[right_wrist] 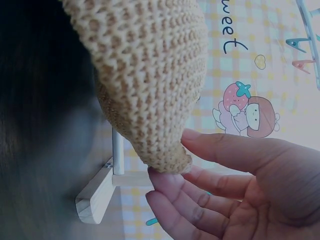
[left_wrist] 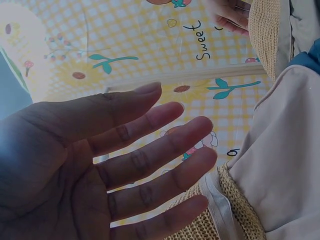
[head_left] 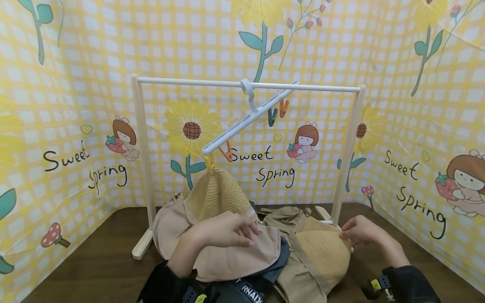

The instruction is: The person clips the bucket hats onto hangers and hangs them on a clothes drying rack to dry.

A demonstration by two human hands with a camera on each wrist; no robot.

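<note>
A pink-brimmed sun hat (head_left: 242, 256) with a woven straw crown (head_left: 219, 193) hangs by its top from a yellow clothespin at the low end of a tilted white hanger (head_left: 250, 118). My left hand (head_left: 227, 229) is over its brim, holding nothing; the left wrist view shows its fingers (left_wrist: 165, 150) spread and relaxed. At the right, a khaki sun hat (head_left: 299, 269) with a straw crown rests on the table. My right hand (head_left: 360, 231) pinches the top of that crown (right_wrist: 150, 85) between thumb and fingers, seen closely in the right wrist view.
The hanger hooks over the white rail (head_left: 189, 81) of a wooden rack. An orange clip (head_left: 226, 151) sits near its low end; green (head_left: 272, 117) and orange (head_left: 284, 108) clips hang toward the raised end. Dark cloth with white lettering (head_left: 251, 293) lies at the front of the table.
</note>
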